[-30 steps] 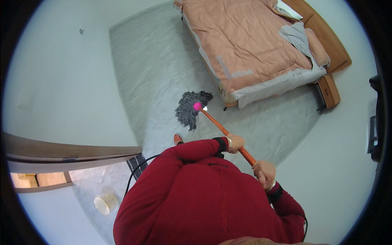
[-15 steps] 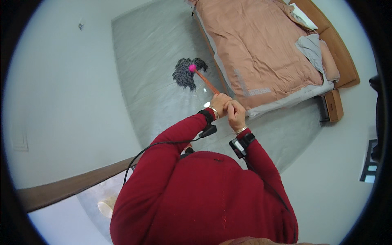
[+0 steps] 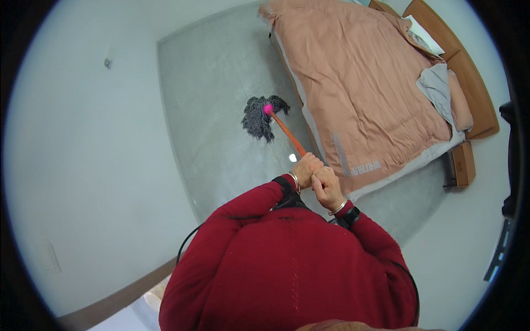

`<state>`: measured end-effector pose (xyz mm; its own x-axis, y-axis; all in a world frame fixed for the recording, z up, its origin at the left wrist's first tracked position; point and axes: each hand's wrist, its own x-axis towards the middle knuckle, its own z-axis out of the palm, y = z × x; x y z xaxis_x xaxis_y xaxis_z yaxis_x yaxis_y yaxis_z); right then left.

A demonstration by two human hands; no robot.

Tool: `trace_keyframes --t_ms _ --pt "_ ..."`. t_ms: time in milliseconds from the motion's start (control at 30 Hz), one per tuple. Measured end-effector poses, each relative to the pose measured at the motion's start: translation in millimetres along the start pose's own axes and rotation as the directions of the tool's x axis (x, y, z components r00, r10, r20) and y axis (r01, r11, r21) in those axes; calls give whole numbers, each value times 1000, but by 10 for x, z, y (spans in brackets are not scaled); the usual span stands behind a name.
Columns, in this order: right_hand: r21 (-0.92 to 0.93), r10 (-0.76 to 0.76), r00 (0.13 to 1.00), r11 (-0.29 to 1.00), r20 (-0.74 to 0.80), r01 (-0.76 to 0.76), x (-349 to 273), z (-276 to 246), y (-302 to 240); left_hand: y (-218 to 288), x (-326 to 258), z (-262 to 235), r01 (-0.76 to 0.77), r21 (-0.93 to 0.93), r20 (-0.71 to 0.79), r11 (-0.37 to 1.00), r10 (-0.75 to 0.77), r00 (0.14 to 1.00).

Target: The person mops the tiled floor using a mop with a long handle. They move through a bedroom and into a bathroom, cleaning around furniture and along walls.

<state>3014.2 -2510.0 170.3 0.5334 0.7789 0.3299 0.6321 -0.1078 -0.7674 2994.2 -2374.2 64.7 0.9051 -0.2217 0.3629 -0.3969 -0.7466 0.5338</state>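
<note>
Both hands have closed up: left hand (image 3: 305, 166) and right hand (image 3: 327, 186) now touch, each grip clamped on the orange mop handle (image 3: 288, 134). The grey mop head (image 3: 258, 117) has advanced along the grey floor (image 3: 210, 83), beside the bed (image 3: 364, 83); mopping is ongoing.

One mop (image 3: 264, 117), gripped by two hands: left hand (image 3: 305, 168), right hand (image 3: 327, 187). One bed (image 3: 369, 88) carries one peach cover (image 3: 353, 71) (one grey cloth (image 3: 436, 88) lies bunched near its head). Two bracelets show, one per wrist.
</note>
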Motion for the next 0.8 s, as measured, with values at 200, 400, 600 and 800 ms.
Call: trace_keyframes --t_ms 200,400,600,800 --pt "-18 -149 980 988 133 152 498 138 1239 -1014 394 500 219 128 237 967 -245 940" --pt "-63 -233 947 966 222 253 1551 556 1919 -2247 653 365 317 234 202 919 -364 909" --pt "-42 -254 951 963 178 265 2955 797 2013 -3159 985 -361 295 114 -114 949 -283 952" --pt "-46 -153 974 986 168 163 4106 1009 2074 -4093 1435 -1125 324 136 68 936 -335 940"
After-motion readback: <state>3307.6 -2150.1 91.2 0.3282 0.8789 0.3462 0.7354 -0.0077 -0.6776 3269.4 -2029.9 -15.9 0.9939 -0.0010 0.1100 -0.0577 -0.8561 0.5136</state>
